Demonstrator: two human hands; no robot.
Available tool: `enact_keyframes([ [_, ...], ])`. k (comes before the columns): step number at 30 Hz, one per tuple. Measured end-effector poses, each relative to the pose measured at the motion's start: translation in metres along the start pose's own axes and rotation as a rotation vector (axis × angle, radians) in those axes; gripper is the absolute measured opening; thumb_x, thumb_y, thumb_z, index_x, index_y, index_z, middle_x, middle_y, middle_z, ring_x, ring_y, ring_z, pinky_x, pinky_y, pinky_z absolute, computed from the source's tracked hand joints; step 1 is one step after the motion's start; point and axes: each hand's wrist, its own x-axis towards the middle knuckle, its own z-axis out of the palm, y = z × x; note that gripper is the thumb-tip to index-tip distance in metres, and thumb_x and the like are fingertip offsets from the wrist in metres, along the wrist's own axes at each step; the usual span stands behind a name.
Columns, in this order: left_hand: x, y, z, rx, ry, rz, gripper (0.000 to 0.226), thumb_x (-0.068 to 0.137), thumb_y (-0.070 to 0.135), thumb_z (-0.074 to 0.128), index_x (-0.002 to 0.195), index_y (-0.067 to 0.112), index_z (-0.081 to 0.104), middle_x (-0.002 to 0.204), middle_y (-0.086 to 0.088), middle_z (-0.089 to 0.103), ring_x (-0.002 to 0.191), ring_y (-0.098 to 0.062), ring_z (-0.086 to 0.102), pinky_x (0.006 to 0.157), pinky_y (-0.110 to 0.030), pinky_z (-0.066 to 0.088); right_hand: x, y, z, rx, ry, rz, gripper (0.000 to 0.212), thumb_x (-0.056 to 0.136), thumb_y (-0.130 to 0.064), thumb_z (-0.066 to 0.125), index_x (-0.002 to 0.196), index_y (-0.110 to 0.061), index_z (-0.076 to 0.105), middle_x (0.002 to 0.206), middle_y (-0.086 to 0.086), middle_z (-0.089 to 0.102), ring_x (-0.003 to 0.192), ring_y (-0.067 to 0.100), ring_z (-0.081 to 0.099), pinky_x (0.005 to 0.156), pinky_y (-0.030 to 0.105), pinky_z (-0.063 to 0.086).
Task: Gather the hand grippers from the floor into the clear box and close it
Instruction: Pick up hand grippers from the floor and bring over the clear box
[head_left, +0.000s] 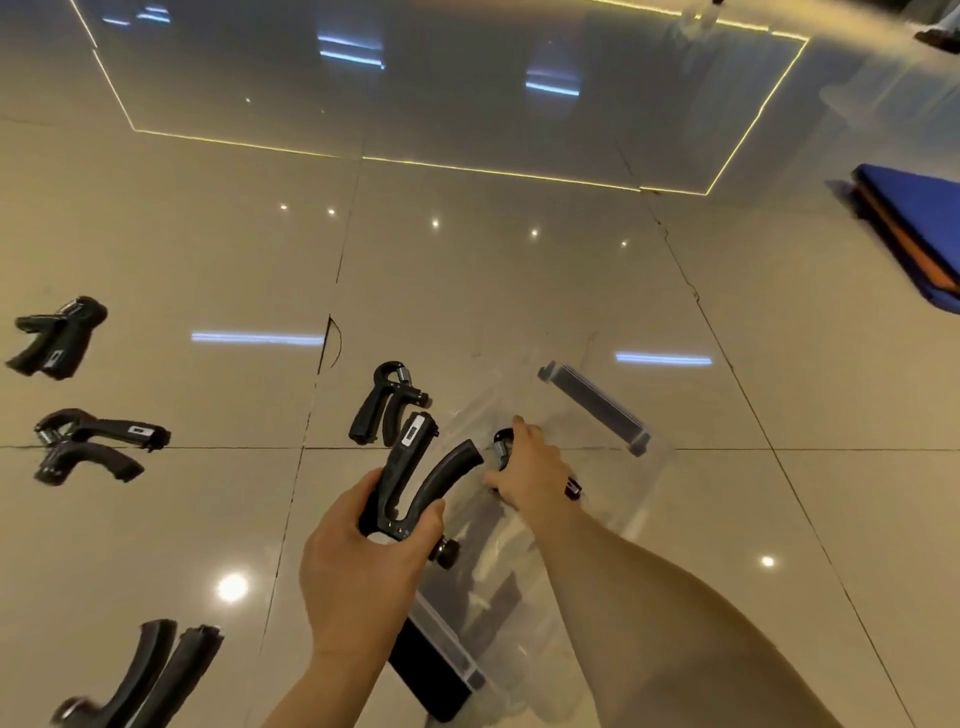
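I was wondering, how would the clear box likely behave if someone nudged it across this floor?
The clear box looks like thin transparent plastic, so probably light for its size. The floor is glossy tile mirroring the lights, so the box would likely slide easily. Being long and low, it seems unlikely to tip.

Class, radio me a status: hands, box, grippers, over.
Left hand grips one hand gripper. Right hand holds second gripper inside clear box. More loose grippers on floor, nearest beside box.
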Motion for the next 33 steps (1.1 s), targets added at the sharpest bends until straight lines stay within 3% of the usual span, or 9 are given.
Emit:
enact_keyframes([
  [4, 0.006, -0.004, -0.011, -0.069, -0.029, -0.024, 0.042, 0.073, 0.036, 0.086, 0.096, 0.058, 0.059, 0.093, 0.034, 0.067, 0.093, 0.013, 0.060, 0.080, -0.016, 0.041, -0.012, -0.018, 0.031, 0.041, 0.002, 0.205, 0.098, 0.082, -0.047, 0.074, 0.158, -0.026, 0.016, 0.161, 0.008, 0.023, 0.143, 0.041, 0.023, 0.097, 0.063, 0.041],
  [10, 0.006, -0.009, -0.012, -0.026, -0.088, 0.009, 0.047, 0.073, 0.036, 0.087, 0.098, 0.061, 0.056, 0.096, 0.045, 0.062, 0.096, 0.017, 0.060, 0.079, -0.011, 0.040, 0.005, 0.005, 0.041, -0.074, 0.103, 0.034, 0.079, 0.092, -0.030, 0.065, 0.158, -0.021, 0.023, 0.161, 0.010, 0.028, 0.138, 0.043, 0.034, 0.110, 0.049, 0.040],
  [14, 0.004, -0.007, -0.010, -0.009, -0.116, 0.029, 0.046, 0.072, 0.044, 0.086, 0.106, 0.057, 0.058, 0.098, 0.038, 0.066, 0.098, 0.015, 0.060, 0.081, -0.011, 0.040, 0.017, 0.006, 0.028, -0.122, 0.081, -0.075, 0.082, 0.092, -0.026, 0.067, 0.160, -0.021, 0.020, 0.160, 0.008, 0.028, 0.135, 0.042, 0.036, 0.112, 0.049, 0.036],
  [17, 0.003, -0.006, -0.007, 0.011, -0.116, 0.043, 0.045, 0.072, 0.042, 0.086, 0.100, 0.059, 0.056, 0.097, 0.043, 0.063, 0.097, 0.018, 0.059, 0.080, -0.009, 0.039, 0.017, 0.008, 0.022, -0.125, 0.069, -0.083, 0.090, 0.088, -0.029, 0.073, 0.159, -0.020, 0.020, 0.161, 0.007, 0.028, 0.138, 0.041, 0.035, 0.112, 0.050, 0.036],
  [22, 0.006, 0.001, -0.008, 0.057, -0.088, 0.047, 0.046, 0.071, 0.048, 0.086, 0.101, 0.061, 0.054, 0.092, 0.036, 0.063, 0.092, 0.015, 0.059, 0.079, -0.012, 0.039, 0.008, 0.009, -0.007, 0.126, 0.020, -0.033, 0.087, 0.069, -0.040, 0.080, 0.146, -0.030, 0.039, 0.145, 0.004, 0.050, 0.124, 0.032, 0.054, 0.100, 0.047, 0.050],
  [24, 0.008, 0.008, -0.011, 0.070, -0.103, 0.053, 0.045, 0.072, 0.048, 0.085, 0.105, 0.057, 0.056, 0.090, 0.036, 0.061, 0.089, 0.014, 0.058, 0.077, -0.012, 0.039, -0.009, 0.002, -0.042, 0.326, 0.007, -0.020, 0.078, 0.081, -0.027, 0.078, 0.149, -0.023, 0.040, 0.147, 0.005, 0.049, 0.126, 0.031, 0.056, 0.097, 0.038, 0.049],
  [26, 0.012, 0.015, -0.015, 0.098, -0.126, 0.052, 0.045, 0.074, 0.046, 0.084, 0.112, 0.049, 0.059, 0.085, 0.034, 0.060, 0.083, 0.012, 0.058, 0.072, -0.011, 0.038, -0.031, -0.008, -0.084, 0.593, 0.038, 0.007, 0.062, 0.091, -0.019, 0.072, 0.147, -0.014, 0.048, 0.147, 0.010, 0.051, 0.130, 0.029, 0.053, 0.109, 0.040, 0.044],
  [28, 0.019, 0.022, -0.019, 0.150, -0.152, 0.056, 0.049, 0.074, 0.047, 0.083, 0.120, 0.040, 0.065, 0.083, 0.032, 0.058, 0.080, 0.011, 0.057, 0.070, -0.012, 0.039, -0.061, -0.017, -0.122, 0.866, 0.034, -0.024, 0.045, 0.095, -0.018, 0.068, 0.139, -0.015, 0.057, 0.138, 0.009, 0.058, 0.120, 0.024, 0.058, 0.107, 0.043, 0.048],
  [33, 0.045, 0.043, -0.034, 0.259, -0.376, 0.190, 0.062, 0.070, 0.051, 0.082, 0.128, 0.033, 0.067, 0.095, 0.021, 0.067, 0.087, 0.002, 0.063, 0.087, -0.026, 0.054, -0.132, -0.038, -0.161, 0.834, -0.132, -0.336, 0.046, 0.093, -0.014, 0.070, 0.135, -0.031, 0.060, 0.143, -0.006, 0.054, 0.125, 0.019, 0.057, 0.105, 0.043, 0.052],
])
